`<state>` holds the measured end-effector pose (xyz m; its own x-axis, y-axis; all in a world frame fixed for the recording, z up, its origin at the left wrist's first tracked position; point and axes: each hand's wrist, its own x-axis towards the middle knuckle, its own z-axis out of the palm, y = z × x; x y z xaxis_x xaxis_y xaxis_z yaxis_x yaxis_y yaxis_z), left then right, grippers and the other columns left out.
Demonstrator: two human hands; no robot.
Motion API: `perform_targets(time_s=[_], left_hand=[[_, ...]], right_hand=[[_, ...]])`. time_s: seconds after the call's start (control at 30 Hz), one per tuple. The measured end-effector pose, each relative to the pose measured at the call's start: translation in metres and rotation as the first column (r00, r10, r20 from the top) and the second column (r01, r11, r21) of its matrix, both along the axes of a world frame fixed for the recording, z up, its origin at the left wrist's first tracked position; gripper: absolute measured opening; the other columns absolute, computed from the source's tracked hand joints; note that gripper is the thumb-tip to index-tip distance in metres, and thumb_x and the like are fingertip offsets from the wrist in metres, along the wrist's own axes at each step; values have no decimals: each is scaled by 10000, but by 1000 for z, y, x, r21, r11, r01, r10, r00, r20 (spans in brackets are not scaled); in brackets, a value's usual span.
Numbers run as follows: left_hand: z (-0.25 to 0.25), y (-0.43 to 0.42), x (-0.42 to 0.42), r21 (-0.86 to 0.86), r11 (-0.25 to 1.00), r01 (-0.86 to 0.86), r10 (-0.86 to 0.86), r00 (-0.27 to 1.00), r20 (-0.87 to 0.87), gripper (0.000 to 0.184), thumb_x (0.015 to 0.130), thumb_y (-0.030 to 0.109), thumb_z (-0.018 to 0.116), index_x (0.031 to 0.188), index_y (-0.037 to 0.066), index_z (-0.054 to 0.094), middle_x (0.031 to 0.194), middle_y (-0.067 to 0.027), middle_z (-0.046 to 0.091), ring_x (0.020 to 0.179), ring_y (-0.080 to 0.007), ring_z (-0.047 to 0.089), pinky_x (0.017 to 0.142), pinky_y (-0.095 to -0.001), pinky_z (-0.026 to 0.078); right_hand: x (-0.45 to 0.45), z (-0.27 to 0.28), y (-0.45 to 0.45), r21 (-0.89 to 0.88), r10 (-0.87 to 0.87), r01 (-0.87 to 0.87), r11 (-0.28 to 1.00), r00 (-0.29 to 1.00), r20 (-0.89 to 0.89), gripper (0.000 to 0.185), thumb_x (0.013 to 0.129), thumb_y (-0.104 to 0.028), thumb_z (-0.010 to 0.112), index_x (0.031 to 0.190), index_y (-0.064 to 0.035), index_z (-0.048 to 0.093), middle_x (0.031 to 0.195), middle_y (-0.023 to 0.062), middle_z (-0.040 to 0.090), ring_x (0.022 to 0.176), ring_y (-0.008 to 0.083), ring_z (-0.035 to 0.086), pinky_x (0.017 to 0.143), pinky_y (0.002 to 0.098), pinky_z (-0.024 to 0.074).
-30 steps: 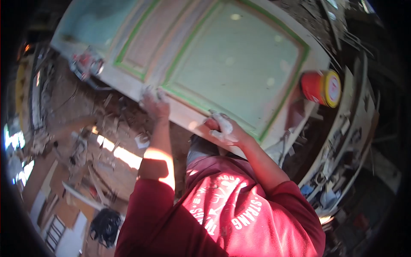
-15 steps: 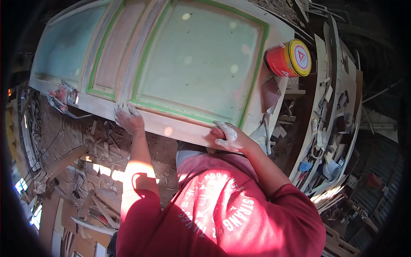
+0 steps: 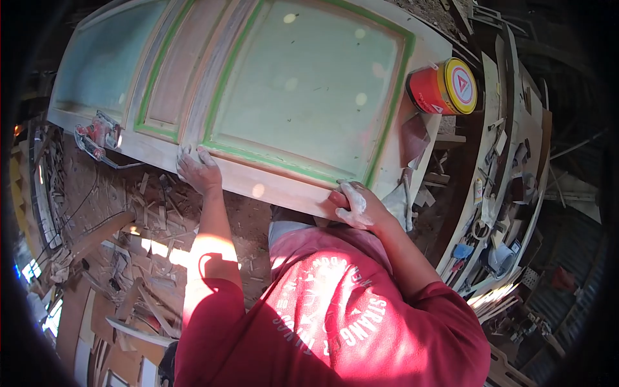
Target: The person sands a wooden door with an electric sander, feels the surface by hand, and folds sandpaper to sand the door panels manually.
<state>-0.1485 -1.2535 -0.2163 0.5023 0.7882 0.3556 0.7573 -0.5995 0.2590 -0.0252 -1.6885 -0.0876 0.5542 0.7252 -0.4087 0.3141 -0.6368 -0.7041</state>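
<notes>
A wooden door (image 3: 271, 179) lies flat in front of me, with pale green recessed panels (image 3: 309, 90) edged in brighter green. My left hand (image 3: 198, 171), dusty with white powder, rests on the door's near edge, fingers spread over the rim. Farther right, my right hand (image 3: 354, 205) is at the same edge, near the large panel's lower right corner. Its fingers are curled and coated in white dust; whatever is beneath them is hidden.
A red and yellow tin (image 3: 445, 87) stands at the door's right end, by a brown sheet (image 3: 414, 138) that looks like sandpaper. A red power tool (image 3: 98, 135) sits at the left edge. Wood scraps litter the floor (image 3: 161, 213). Tools and tape lie on a bench (image 3: 480, 193) at right.
The view has shifted a little, so the door and tin appear slightly farther right. Both hands keep nearly the same places on the door's edge.
</notes>
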Motion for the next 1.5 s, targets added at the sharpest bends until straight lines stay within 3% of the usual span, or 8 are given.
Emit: perform_targets(time_s=[0.1,0.3,0.4,0.43,0.53,0.7,1.3,1.5], left_hand=[[0,1,0,-2,1000,5,-5,1000,13,466,1086,392,600,1361,19,650,1532,-206,599,1434,-441,515,1200,-591,375],[-1,0,2,2,1000,-3,3,1000,20,472,1077,417,604,1358,41,656,1523,-197,606,1425,-451,517,1185,-602,380],[-1,0,-3,11,1000,-14,14,1000,15,476,1064,420,617,1359,49,656,1497,-198,621,1395,-461,536,1160,-606,398],[0,-1,-1,13,1000,-19,19,1000,21,477,1059,418,622,1359,49,655,1487,-199,626,1383,-463,542,1151,-606,405],[5,-3,3,37,999,-4,2,999,49,468,1043,393,642,1360,48,652,1460,-215,636,1351,-471,560,1132,-609,417],[13,-6,6,33,999,11,-13,998,65,419,1046,321,655,1345,28,641,1493,-233,603,1390,-457,540,1167,-587,398],[13,-6,6,22,1000,-2,0,997,73,456,1036,377,643,1342,38,631,1507,-218,596,1399,-439,533,1181,-582,388],[17,-7,6,19,1000,-1,0,998,57,421,1041,332,653,1333,30,636,1518,-226,589,1393,-437,537,1182,-578,396]], right_hand=[[6,4,4,-146,44,-56,988,995,-88,698,859,-278,752,1436,60,553,1351,330,652,1299,495,612,1140,512,494],[-5,-1,3,-111,76,-73,991,997,19,672,857,-277,738,1423,47,578,1392,334,639,1331,504,595,1163,512,481],[9,-1,2,-152,-3,-34,988,973,-232,732,865,-306,736,1471,59,549,1471,334,603,1391,498,567,1206,502,459],[3,-5,-2,-168,-33,6,986,987,-155,792,870,-319,742,1518,74,510,1493,333,592,1414,489,557,1223,496,445],[-10,-9,-3,-27,0,3,1000,995,96,597,834,-277,714,1314,58,600,1318,339,652,1280,506,615,1126,545,492],[5,7,6,-137,16,-17,990,1000,-13,489,810,-288,744,1168,19,615,1196,308,693,1180,523,635,1068,571,494],[13,0,18,-84,-13,16,996,999,40,428,803,-287,743,1084,7,609,1124,290,687,1141,519,615,1018,564,503],[17,10,19,-102,-113,99,990,982,-148,444,834,-288,740,1134,10,600,1143,298,688,1147,504,639,1005,541,518]])
